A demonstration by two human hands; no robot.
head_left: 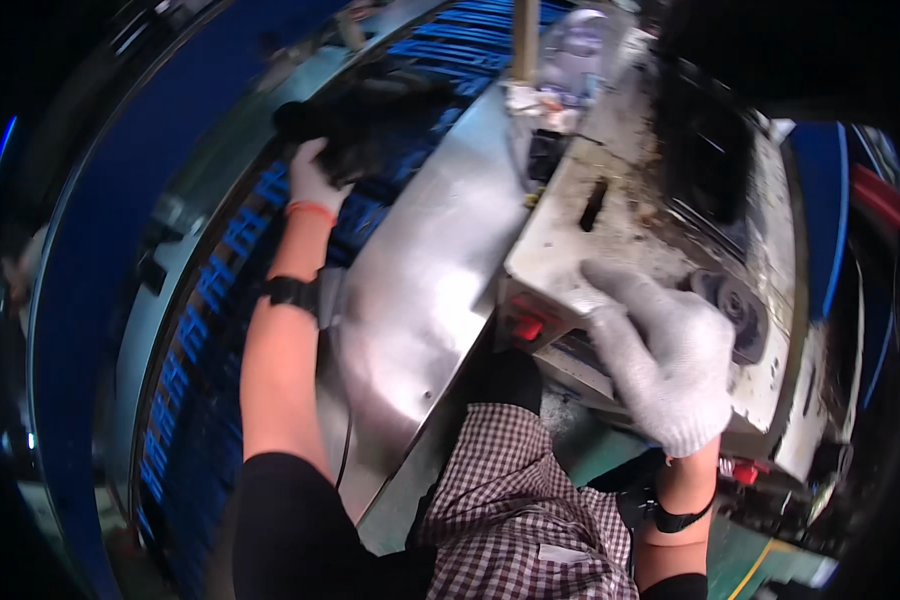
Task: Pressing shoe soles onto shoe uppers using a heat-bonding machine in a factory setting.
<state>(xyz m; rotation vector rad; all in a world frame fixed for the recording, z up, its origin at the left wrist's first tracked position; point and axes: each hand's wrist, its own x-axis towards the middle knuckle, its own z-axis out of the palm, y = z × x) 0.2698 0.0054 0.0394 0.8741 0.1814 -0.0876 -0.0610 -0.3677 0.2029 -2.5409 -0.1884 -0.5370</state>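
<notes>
My left hand, in a pale glove with an orange cuff, reaches out over the blue-slatted conveyor. Its fingers are closed on a dark, blurred black object, whose kind I cannot make out. My right hand wears a white knit glove. Thumb and fingers stretch apart over the near corner of a worn, stained white machine, and nothing shows in them. Close below the fingertips, a red switch sits on the machine's front face. A round dark part lies beside the right hand.
A shiny sheet-metal panel runs between the conveyor and the machine. At the back stand a wooden post and a clear plastic container. A thin black cable hangs near my left arm. A blue wall borders the conveyor's far left.
</notes>
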